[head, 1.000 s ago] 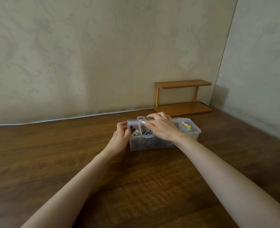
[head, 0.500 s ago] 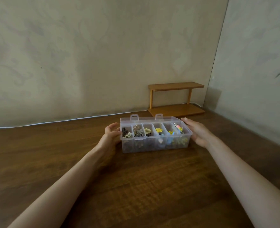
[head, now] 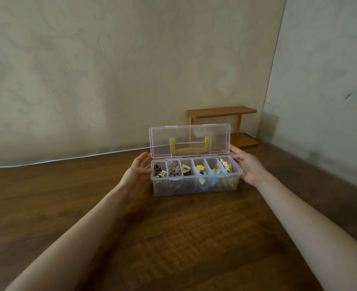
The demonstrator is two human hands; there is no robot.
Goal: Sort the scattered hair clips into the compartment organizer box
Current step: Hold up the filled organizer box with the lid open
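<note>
A clear plastic organizer box (head: 194,189) stands on the wooden table, its row of several compartments holding hair clips. Dark and cream clips (head: 159,172) fill the left compartments. Yellow clips (head: 200,168) and blue and pink clips (head: 225,166) lie toward the right. Its clear lid (head: 190,134) stands upright at the back, with a yellow handle (head: 191,150) showing through it. My left hand (head: 138,172) is at the box's left end with relaxed fingers. My right hand (head: 247,166) is at the right end, fingers straight. I see no loose clips on the table.
The dark wooden table (head: 173,238) runs to a pale wall behind and another wall on the right. A small wooden two-tier shelf (head: 221,111) stands in the back right corner behind the box. A white cable (head: 68,159) lies along the table's far edge.
Both hands have left the top of the box and moved out to its two ends. The lid has swung up and now stands upright.
</note>
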